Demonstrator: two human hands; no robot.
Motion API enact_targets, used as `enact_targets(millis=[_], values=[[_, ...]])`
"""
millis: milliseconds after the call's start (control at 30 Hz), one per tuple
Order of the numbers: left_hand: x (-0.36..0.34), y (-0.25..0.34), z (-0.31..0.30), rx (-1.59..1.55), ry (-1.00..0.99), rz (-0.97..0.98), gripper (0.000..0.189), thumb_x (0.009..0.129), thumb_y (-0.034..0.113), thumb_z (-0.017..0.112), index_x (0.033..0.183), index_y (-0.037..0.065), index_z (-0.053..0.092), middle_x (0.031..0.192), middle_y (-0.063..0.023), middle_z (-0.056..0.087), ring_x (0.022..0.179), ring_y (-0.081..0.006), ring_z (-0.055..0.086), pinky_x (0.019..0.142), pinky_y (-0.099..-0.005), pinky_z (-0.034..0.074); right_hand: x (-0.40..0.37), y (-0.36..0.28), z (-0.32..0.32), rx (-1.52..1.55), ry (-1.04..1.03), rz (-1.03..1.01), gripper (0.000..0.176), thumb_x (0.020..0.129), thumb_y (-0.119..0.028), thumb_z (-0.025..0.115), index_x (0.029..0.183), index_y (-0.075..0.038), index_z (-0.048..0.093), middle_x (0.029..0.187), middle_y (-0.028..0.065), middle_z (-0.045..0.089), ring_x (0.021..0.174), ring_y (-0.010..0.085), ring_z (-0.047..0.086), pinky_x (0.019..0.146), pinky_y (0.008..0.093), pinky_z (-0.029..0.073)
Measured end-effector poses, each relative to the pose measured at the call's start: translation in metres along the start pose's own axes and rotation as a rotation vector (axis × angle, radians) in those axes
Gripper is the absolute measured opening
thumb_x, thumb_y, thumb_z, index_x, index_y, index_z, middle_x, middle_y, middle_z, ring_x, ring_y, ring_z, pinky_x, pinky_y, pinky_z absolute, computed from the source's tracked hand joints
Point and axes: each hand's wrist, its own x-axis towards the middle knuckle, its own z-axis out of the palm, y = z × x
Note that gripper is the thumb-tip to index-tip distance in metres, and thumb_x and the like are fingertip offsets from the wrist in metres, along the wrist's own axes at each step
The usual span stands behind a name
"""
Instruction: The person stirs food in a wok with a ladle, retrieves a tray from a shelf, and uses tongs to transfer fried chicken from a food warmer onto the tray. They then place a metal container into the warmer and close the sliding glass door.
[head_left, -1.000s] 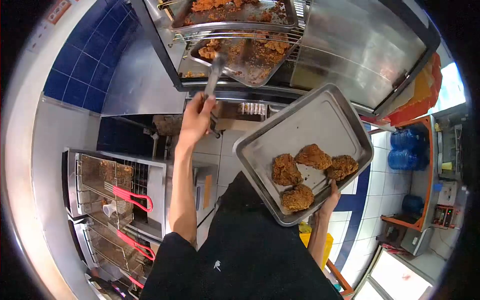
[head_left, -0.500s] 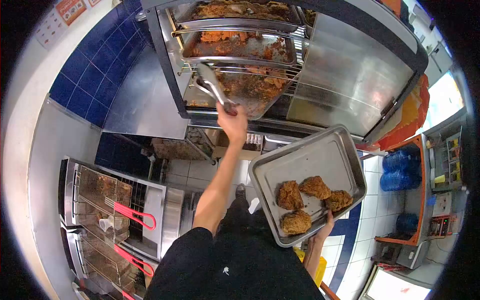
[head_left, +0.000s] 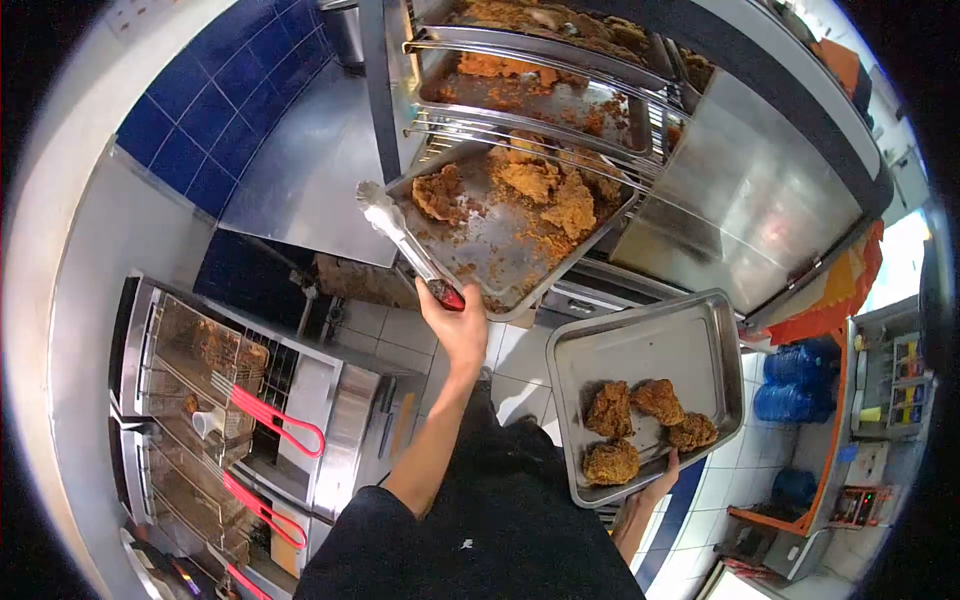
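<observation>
My left hand [head_left: 457,325] is closed around the red-handled metal tongs [head_left: 405,240], whose tips point up and left. Its fingers are right at the near corner of a metal tray [head_left: 480,260] that juts out of the heated display cabinet [head_left: 378,100]. On that tray lie crumbs and several pieces of fried chicken [head_left: 570,207], mostly toward the back and right. Lower right, my right hand [head_left: 660,485] supports a second, deeper metal tray [head_left: 655,345] by its near edge, fingers partly hidden beneath. Several browned fried chicken pieces [head_left: 610,408] sit in its near half.
Higher cabinet racks hold more trays [head_left: 540,105] with chicken and crumbs. At left stand fryer baskets [head_left: 205,360] with red handles [head_left: 275,420]. A steel counter [head_left: 310,170] adjoins blue wall tiles. Blue water bottles [head_left: 795,385] are on an orange-framed shelf at right.
The lowest cabinet tray has come out toward me, showing its chicken pieces. My left hand moved down and nearer with the tongs. The tray in my right hand shifted slightly right and down.
</observation>
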Motion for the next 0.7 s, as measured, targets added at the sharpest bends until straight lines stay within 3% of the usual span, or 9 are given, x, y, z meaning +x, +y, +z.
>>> enact_targets(millis=[200,300,367,467,533,600,633,667,700], values=[[-0.002,-0.009,0.000,-0.049,0.012,0.030,0.037,0.077,0.001,0.057,0.110,-0.004,0.042,0.083,-0.0015,0.045,0.068,-0.0082,0.041,0.058,-0.0226,0.037,-0.003,-0.003,0.006,-0.088,-0.056,-0.016,0.035,0.089,-0.028,0.046,0.111,0.000,0.053,0.100,0.0095,0.060,0.088,0.0235,0.059,0.079,0.0345,0.047],[-0.003,-0.011,0.001,-0.049,-0.004,0.021,0.035,0.078,0.000,0.056,0.110,-0.002,0.042,0.086,-0.0012,0.045,0.067,-0.0069,0.041,0.056,-0.0222,0.036,-0.015,0.000,0.025,-0.002,0.044,-0.017,0.033,0.088,-0.027,0.047,0.107,-0.001,0.054,0.095,0.0088,0.061,0.081,0.0217,0.061,0.071,0.0330,0.048],[-0.003,-0.009,0.004,0.043,0.001,0.082,0.032,0.078,-0.001,0.056,0.107,-0.001,0.042,0.085,-0.0005,0.045,0.066,-0.0068,0.040,0.055,-0.0218,0.036,-0.019,0.001,0.031,-0.038,0.025,-0.139,0.032,0.087,-0.028,0.051,0.104,-0.001,0.055,0.094,0.0084,0.061,0.078,0.0204,0.061,0.066,0.0320,0.049],[0.000,-0.003,0.015,0.041,-0.034,0.044,0.046,0.076,0.002,0.058,0.117,-0.006,0.039,0.086,-0.0038,0.045,0.071,-0.0094,0.042,0.061,-0.0240,0.038,-0.025,0.000,0.034,-0.035,0.036,-0.092,0.033,0.085,-0.028,0.054,0.105,-0.002,0.054,0.091,0.0071,0.060,0.076,0.0204,0.061,0.066,0.0319,0.049],[0.009,-0.006,0.022,-0.047,-0.085,-0.028,0.044,0.077,0.002,0.057,0.116,-0.005,0.039,0.082,-0.0033,0.045,0.068,-0.0093,0.042,0.059,-0.0249,0.038,-0.015,0.002,0.019,-0.084,0.064,-0.053,0.034,0.084,-0.027,0.056,0.107,-0.002,0.053,0.093,0.0072,0.059,0.080,0.0217,0.060,0.070,0.0330,0.049],[0.019,-0.008,0.031,-0.039,-0.085,-0.034,0.039,0.077,0.002,0.056,0.112,-0.005,0.040,0.078,-0.0028,0.046,0.063,-0.0094,0.041,0.056,-0.0264,0.038,-0.022,0.003,0.026,-0.014,0.056,-0.085,0.035,0.087,-0.025,0.049,0.111,0.000,0.053,0.105,0.0093,0.060,0.095,0.0226,0.058,0.084,0.0330,0.045],[0.025,-0.023,0.038,-0.029,-0.083,-0.023,0.039,0.078,0.003,0.055,0.113,-0.007,0.041,0.075,-0.0031,0.046,0.059,-0.0109,0.041,0.055,-0.0280,0.039,-0.023,0.002,0.027,-0.015,0.096,-0.084,0.034,0.087,-0.024,0.050,0.111,0.000,0.054,0.104,0.0085,0.060,0.094,0.0219,0.058,0.084,0.0330,0.045],[0.029,-0.036,0.049,0.157,0.040,0.156,0.037,0.079,0.005,0.054,0.111,-0.009,0.043,0.074,-0.0064,0.048,0.059,-0.0127,0.043,0.056,-0.0291,0.040,-0.021,0.003,0.025,-0.006,0.100,-0.091,0.034,0.087,-0.024,0.050,0.111,0.000,0.054,0.104,0.0085,0.060,0.094,0.0219,0.058,0.084,0.0330,0.045],[0.036,-0.033,0.055,0.174,-0.032,0.121,0.038,0.080,0.007,0.055,0.113,-0.009,0.044,0.077,-0.0103,0.051,0.064,-0.0162,0.047,0.061,-0.0307,0.042,-0.017,0.006,0.020,0.031,0.065,-0.087,0.036,0.085,-0.025,0.052,0.112,0.000,0.052,0.103,0.0085,0.059,0.091,0.0222,0.058,0.081,0.0338,0.046]])
